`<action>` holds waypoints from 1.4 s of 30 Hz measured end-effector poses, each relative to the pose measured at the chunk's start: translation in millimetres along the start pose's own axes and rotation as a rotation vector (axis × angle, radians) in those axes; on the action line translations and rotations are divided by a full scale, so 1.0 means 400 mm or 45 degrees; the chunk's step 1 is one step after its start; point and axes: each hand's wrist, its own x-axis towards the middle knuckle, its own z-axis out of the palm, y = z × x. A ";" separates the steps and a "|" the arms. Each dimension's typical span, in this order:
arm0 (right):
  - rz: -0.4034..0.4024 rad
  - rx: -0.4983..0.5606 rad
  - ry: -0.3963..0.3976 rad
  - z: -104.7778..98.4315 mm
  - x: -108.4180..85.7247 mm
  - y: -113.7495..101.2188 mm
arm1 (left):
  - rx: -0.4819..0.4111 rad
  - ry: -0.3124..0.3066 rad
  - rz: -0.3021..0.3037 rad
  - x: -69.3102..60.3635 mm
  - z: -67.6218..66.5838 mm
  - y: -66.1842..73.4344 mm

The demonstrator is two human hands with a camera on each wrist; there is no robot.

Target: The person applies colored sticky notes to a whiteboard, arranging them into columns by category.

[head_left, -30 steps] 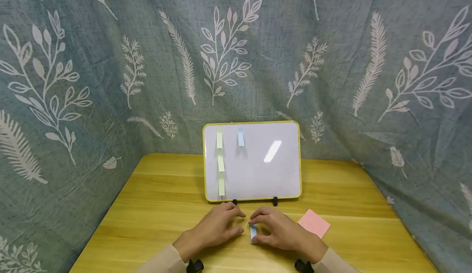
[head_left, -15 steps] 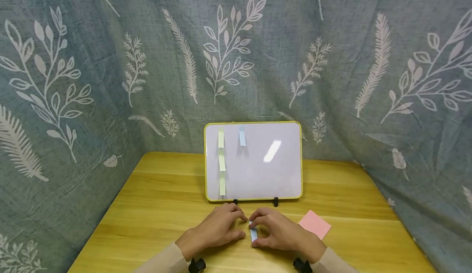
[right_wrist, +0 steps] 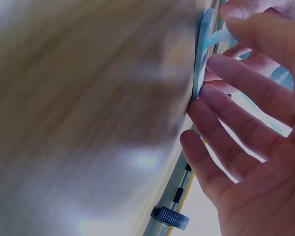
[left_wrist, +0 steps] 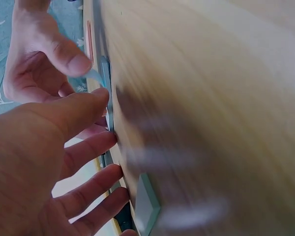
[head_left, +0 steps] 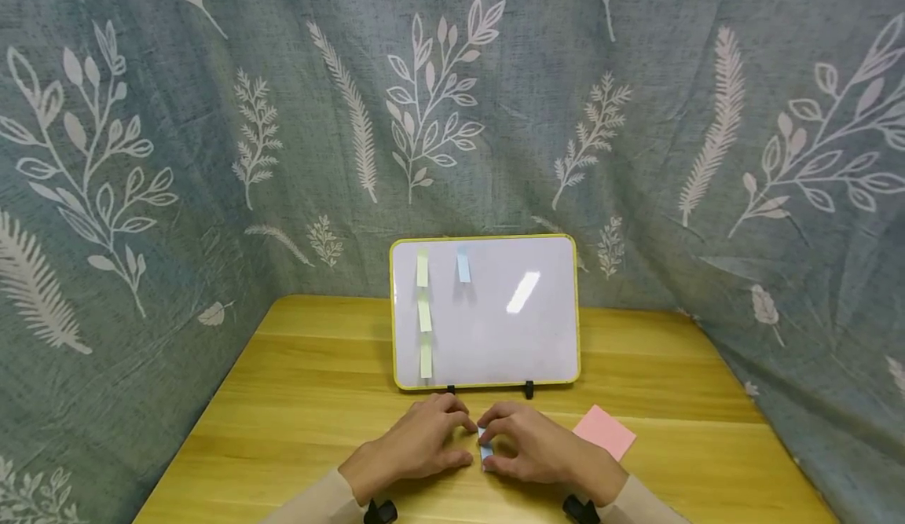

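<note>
A small pad of blue sticky notes [head_left: 485,449] lies on the wooden table between the hands. My right hand [head_left: 533,441] spans it, with bent index finger and thumb at its two ends. One blue strip [right_wrist: 219,36] curls up from the pad beside the right thumb in the right wrist view. Along the pad's other side is my left hand [head_left: 420,437], its fingers loosely bent with the tips near the edge; whether they touch is unclear. In the left wrist view, a pale green pad [left_wrist: 147,204] lies beyond the left fingertips, hidden in the head view.
A yellow-rimmed whiteboard [head_left: 516,343] stands behind the hands on black feet [head_left: 529,389]. It bears a column of pale green strips [head_left: 424,316] and one blue strip [head_left: 463,266]. A pink sticky note pad [head_left: 605,431] lies right of the right hand. Patterned cloth [head_left: 304,131] surrounds the table.
The left hand has come slightly right, closer to the blue pad. The right hand stays at the pad with little movement. The whole view shifts slightly.
</note>
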 end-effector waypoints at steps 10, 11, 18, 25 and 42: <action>0.013 0.058 0.043 0.000 0.007 0.006 | -0.005 0.021 -0.018 0.002 0.001 0.005; 0.018 0.065 0.044 0.001 0.006 0.006 | -0.010 0.020 -0.023 0.002 0.003 0.007; 0.042 0.064 0.086 0.007 0.010 0.012 | -0.005 0.022 -0.063 0.004 0.012 0.018; 0.152 0.158 0.153 0.007 0.019 0.007 | 0.040 0.086 -0.136 0.019 0.014 0.040; 0.261 0.169 0.272 0.014 0.021 0.024 | 0.179 0.136 -0.197 0.035 0.034 0.067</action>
